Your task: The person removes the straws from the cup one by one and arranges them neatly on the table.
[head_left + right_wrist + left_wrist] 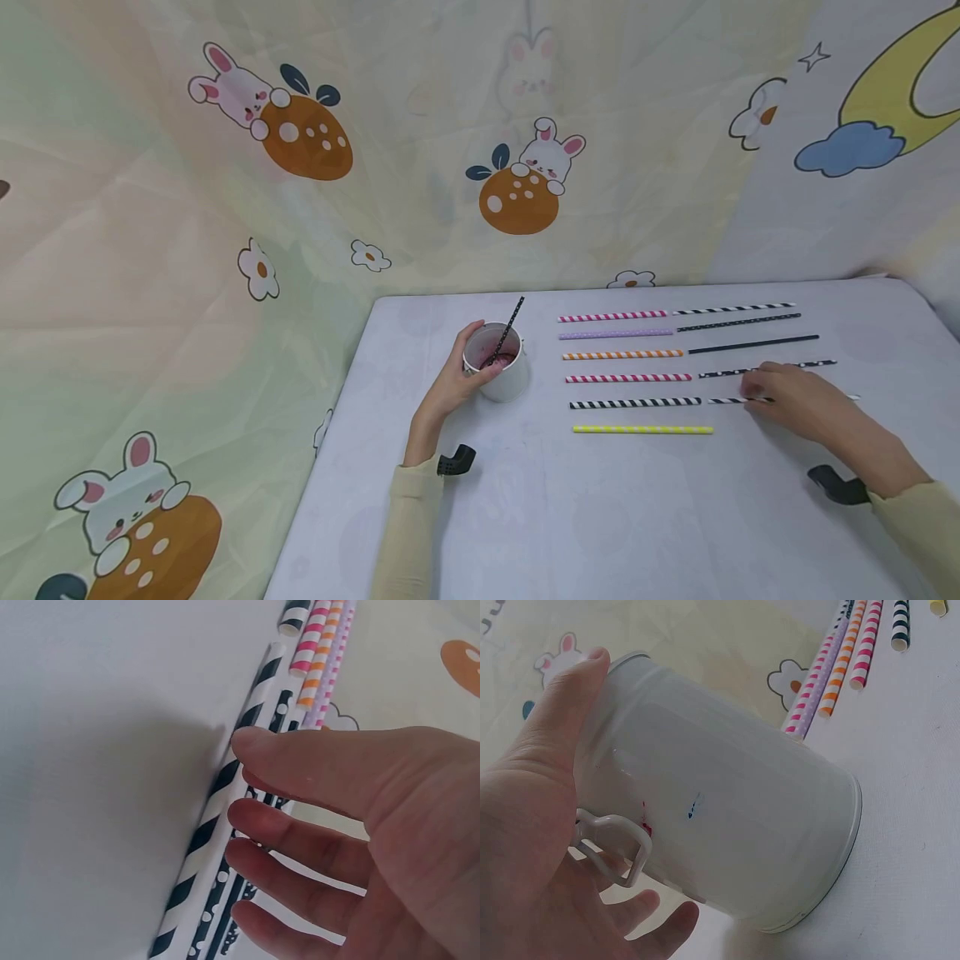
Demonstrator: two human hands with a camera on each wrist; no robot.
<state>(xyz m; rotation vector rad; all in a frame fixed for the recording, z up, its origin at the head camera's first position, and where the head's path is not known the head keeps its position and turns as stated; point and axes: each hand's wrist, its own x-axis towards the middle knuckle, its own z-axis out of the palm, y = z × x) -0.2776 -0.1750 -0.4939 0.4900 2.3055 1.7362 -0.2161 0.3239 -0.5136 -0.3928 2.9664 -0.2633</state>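
My left hand (459,379) holds a small white bucket (508,385) by its rim and side, near the table's left part. Pink-red stains show inside it, and a dark dotted paper straw (512,321) leans in it and sticks out over the rim. In the left wrist view the bucket's wall (735,787) has a small looped lug (634,847) and red and blue marks. My right hand (802,400) pinches a black-and-white striped straw (201,838) lying on the table; the thumb is on its near side and the index finger is mostly hidden behind.
Paper straws lie in two columns on the white-covered table (600,517). The left column has pink-striped, purple (617,334), orange-striped (622,355), black-striped and yellow (642,430) ones. The right column has dark straws (753,344). A printed bunny cloth (420,150) hangs behind and left.
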